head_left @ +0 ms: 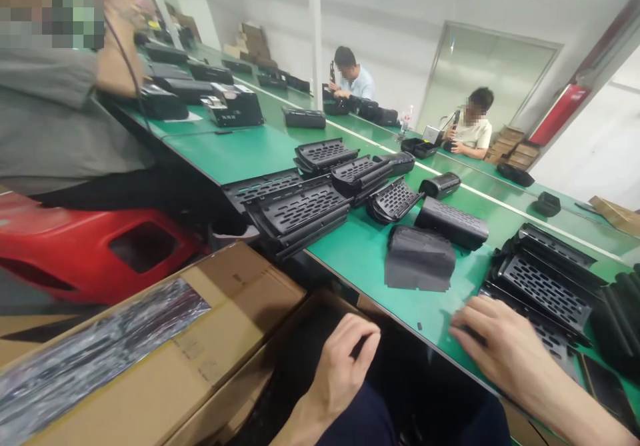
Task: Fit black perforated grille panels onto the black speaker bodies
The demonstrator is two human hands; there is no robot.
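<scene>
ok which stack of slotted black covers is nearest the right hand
The stack right of the others on the green table, just past the right hand; others lie farther left.

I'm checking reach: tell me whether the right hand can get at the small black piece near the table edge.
Probably yes: the right hand is close to the small black piece, and only green tabletop shows between them.
</scene>
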